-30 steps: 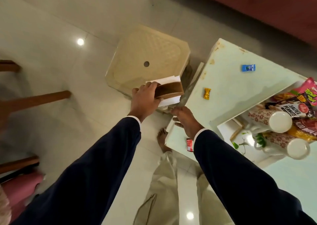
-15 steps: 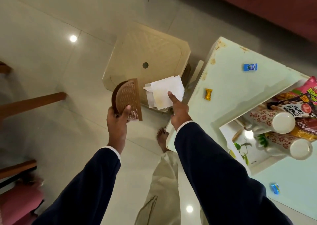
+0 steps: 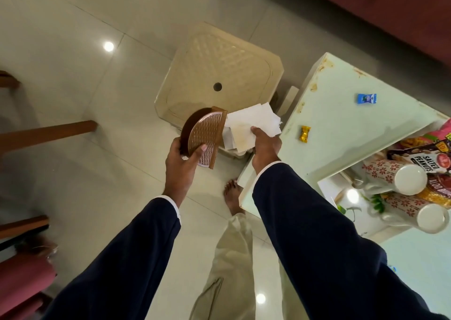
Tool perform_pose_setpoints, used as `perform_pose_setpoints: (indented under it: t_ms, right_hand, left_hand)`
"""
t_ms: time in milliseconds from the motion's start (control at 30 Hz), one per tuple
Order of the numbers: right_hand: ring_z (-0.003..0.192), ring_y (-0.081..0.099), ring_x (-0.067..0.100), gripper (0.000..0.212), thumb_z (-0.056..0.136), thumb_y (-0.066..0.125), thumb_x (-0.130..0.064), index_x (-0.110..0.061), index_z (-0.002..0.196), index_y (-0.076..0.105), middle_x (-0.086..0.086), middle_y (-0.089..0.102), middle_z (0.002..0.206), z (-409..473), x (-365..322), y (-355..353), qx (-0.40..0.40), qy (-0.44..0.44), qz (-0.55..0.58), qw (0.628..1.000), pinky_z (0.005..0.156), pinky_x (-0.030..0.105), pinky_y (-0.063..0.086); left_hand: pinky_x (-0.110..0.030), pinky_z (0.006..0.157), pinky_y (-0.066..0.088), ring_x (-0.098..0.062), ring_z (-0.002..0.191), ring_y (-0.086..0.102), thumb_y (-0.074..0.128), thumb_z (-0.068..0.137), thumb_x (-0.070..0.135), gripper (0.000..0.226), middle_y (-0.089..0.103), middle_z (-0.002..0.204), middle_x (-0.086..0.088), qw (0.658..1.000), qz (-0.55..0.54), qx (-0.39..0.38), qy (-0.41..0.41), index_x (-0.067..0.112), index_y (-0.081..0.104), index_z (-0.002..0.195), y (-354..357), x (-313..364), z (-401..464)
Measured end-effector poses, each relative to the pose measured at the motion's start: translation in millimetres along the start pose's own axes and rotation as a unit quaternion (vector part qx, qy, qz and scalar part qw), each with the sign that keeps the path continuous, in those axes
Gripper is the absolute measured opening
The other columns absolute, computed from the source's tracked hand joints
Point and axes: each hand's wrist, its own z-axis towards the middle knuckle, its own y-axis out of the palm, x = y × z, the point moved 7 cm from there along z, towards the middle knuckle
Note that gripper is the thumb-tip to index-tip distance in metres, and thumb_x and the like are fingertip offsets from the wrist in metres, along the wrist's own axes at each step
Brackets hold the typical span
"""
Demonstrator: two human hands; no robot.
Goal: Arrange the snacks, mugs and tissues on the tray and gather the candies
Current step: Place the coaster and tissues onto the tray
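Observation:
My left hand (image 3: 181,163) grips a brown half-round tissue holder (image 3: 203,136) above the floor. My right hand (image 3: 264,146) pinches a stack of white tissues (image 3: 253,124), whose edge touches the holder's open side. On the pale green table (image 3: 341,114) lie a gold candy (image 3: 304,133) and a blue candy (image 3: 366,98). The white tray (image 3: 329,190) at the right holds two floral mugs (image 3: 395,175) (image 3: 415,212) lying on their sides and snack packets, among them salted peanuts (image 3: 424,158).
A beige plastic stool (image 3: 219,75) stands just beyond my hands, beside the table's corner. Wooden chair legs (image 3: 46,134) and a pink cushion (image 3: 24,278) are at the left. A dark red sofa (image 3: 390,10) runs along the back right. My bare foot (image 3: 233,197) is below.
The holder and tissues were first together in my left hand. My right hand took the tissues out, and has now brought them back against the holder's side.

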Motion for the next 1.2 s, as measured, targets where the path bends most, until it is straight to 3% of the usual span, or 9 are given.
perform_pose_setpoints:
  t_ms: [133,433,567,667,800,900,1033,1133,1200]
  right_hand:
    - [0.104,0.066,0.026,0.048,0.08,0.079,-0.01,-0.019,0.123,0.058,0.006,0.067,0.121,4.9,-2.6,-16.1,0.003,0.006,0.006,1.0,0.09,0.043,0.06]
    - [0.108,0.065,0.031,0.054,0.084,0.073,0.0,-0.016,0.131,0.054,0.011,0.066,0.122,0.4,-30.1,-50.1,-0.129,0.027,0.112,0.985,0.084,0.047,0.06]
    - [0.105,0.067,0.028,0.043,0.083,0.073,0.0,-0.013,0.123,0.063,0.006,0.072,0.112,-15.2,-84.8,-91.1,-0.141,-0.06,0.059,0.986,0.077,0.044,0.061]
    - [0.099,0.072,0.022,0.029,0.082,0.077,-0.011,-0.014,0.11,0.071,0.002,0.076,0.105,-39.7,-146.9,-128.0,-0.145,-0.192,-0.074,0.968,0.078,0.04,0.06]
    - [0.075,0.07,0.004,0.019,0.079,0.08,-0.029,-0.022,0.095,0.073,-0.005,0.075,0.088,-111.0,-243.3,-192.4,-0.13,-0.373,-0.294,0.87,0.071,0.026,0.056]
    - [0.078,0.062,-0.009,0.022,0.085,0.078,-0.023,-0.03,0.105,0.07,-0.012,0.07,0.093,-196.5,-303.0,-229.6,-0.16,-0.486,-0.412,0.754,0.069,0.002,0.043]
    - [0.081,0.06,-0.004,0.02,0.082,0.08,-0.012,-0.017,0.099,0.072,-0.009,0.069,0.09,-310.1,-373.4,-276.2,-0.206,-0.578,-0.482,0.626,0.068,0.017,0.047]
    - [0.087,0.064,-0.007,0.028,0.078,0.082,-0.011,-0.017,0.105,0.074,-0.017,0.07,0.094,-373.9,-424.9,-308.8,-0.196,-0.609,-0.521,0.565,0.072,0.014,0.05]
    - [0.092,0.067,0.004,0.031,0.078,0.08,-0.01,-0.017,0.108,0.074,-0.013,0.071,0.097,-398.9,-451.2,-324.1,-0.18,-0.612,-0.56,0.529,0.073,0.023,0.052]
  left_hand:
    - [-0.028,0.077,0.06,-0.007,0.096,0.068,0.077,0.077,0.057,0.047,0.07,0.101,0.013,1.0,-0.002,-0.004,-0.004,0.03,0.059,0.11,0.1,-3.6,-5.1]
    - [-0.022,0.072,0.06,-0.012,0.099,0.069,0.08,0.077,0.047,0.045,0.069,0.107,0.006,0.998,0.061,-0.012,0.002,0.027,0.059,0.111,3.6,-10.3,-21.9]
    - [-0.019,0.079,0.055,-0.005,0.103,0.064,0.083,0.074,0.042,0.048,0.065,0.111,0.014,0.991,0.115,-0.055,0.047,0.037,0.058,0.115,21.3,15.0,-33.7]
    - [-0.015,0.086,0.048,0.004,0.105,0.06,0.083,0.071,0.043,0.05,0.059,0.112,0.018,0.979,0.146,-0.108,0.091,0.044,0.057,0.114,50.3,42.9,-46.1]
    - [-0.013,0.088,0.046,0.006,0.101,0.057,0.083,0.072,0.042,0.053,0.054,0.109,0.02,0.95,0.199,-0.177,0.162,0.038,0.059,0.119,109.0,102.9,-89.0]
    - [-0.012,0.086,0.046,0.006,0.1,0.057,0.085,0.073,0.042,0.057,0.058,0.11,0.022,0.932,0.195,-0.217,0.215,0.04,0.056,0.122,148.2,161.0,-138.8]
    - [-0.009,0.086,0.044,0.014,0.101,0.056,0.086,0.067,0.05,0.062,0.06,0.11,0.03,0.91,0.173,-0.257,0.274,0.053,0.053,0.119,191.7,258.4,-206.9]
    - [-0.003,0.083,0.046,0.014,0.104,0.059,0.087,0.064,0.052,0.059,0.064,0.108,0.034,0.897,0.142,-0.262,0.327,0.062,0.053,0.11,211.8,337.3,-250.3]
    - [-0.006,0.082,0.049,0.009,0.103,0.063,0.091,0.064,0.048,0.063,0.067,0.105,0.029,0.889,0.118,-0.258,0.359,0.061,0.054,0.113,220.8,379.2,-271.8]
